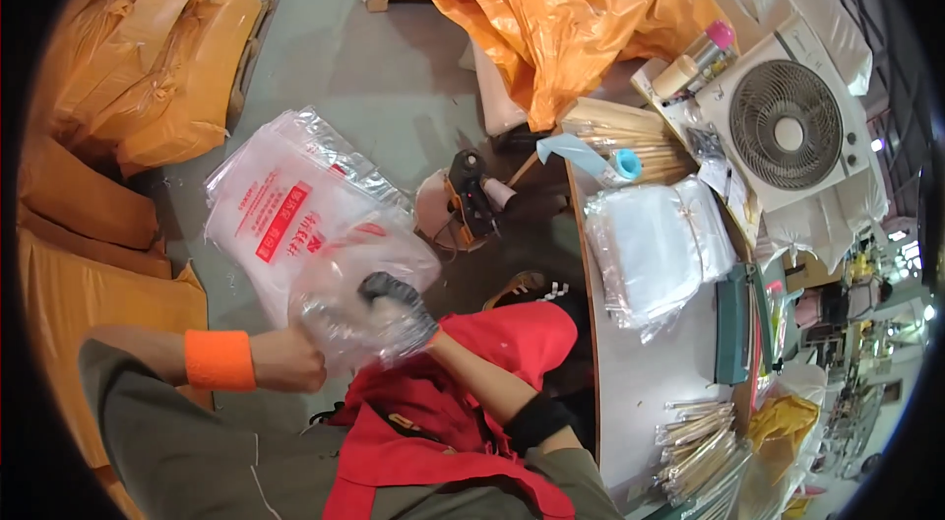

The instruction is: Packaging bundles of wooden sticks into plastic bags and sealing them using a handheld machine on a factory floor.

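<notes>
Your left hand (295,360) and gloved right hand (402,313) meet the clear bag (333,295) near your lap, overlapping the printed bags (264,193). Blur hides whether either hand's fingers grasp it; I cannot tell.

Here I see a clear bag (335,308) of glossy, crinkled plastic, a matt red cloth apron (418,451), a rough-looking orange cloth wristband (219,359), shiny orange plastic sheeting (581,18) far off, and wooden sticks (694,441) on the smooth bench (640,387).
</notes>
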The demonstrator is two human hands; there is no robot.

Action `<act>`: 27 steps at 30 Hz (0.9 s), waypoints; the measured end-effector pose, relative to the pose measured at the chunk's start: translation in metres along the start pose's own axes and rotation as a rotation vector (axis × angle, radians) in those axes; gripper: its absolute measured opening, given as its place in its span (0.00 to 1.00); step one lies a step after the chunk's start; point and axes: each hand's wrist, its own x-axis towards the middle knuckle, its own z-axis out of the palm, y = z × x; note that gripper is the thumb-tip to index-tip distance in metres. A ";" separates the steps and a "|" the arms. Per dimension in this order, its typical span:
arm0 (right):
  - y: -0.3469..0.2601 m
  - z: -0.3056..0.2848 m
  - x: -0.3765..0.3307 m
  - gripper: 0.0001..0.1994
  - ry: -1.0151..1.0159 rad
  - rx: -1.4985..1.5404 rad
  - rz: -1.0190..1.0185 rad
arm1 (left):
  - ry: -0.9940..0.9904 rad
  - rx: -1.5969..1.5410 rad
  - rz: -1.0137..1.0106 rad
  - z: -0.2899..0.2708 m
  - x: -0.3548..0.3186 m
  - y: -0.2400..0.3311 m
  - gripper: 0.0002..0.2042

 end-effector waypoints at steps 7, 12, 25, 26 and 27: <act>-0.021 -0.063 0.000 0.13 -0.252 -1.288 0.263 | 0.050 -0.316 0.227 0.022 -0.002 0.046 0.05; -0.111 -0.139 -0.122 0.09 -0.184 -1.088 -0.168 | -0.208 -0.416 0.234 0.028 0.019 0.044 0.04; -0.202 -0.117 -0.426 0.11 1.829 -1.149 0.854 | 1.001 -0.291 0.031 -0.158 0.482 -0.138 0.08; -0.207 -0.117 -0.431 0.11 1.875 -1.157 0.878 | 0.880 -0.152 -0.034 -0.156 0.520 -0.172 0.08; -0.212 -0.123 -0.429 0.12 1.793 -1.231 0.854 | 0.737 -0.046 -0.189 -0.140 0.552 -0.220 0.09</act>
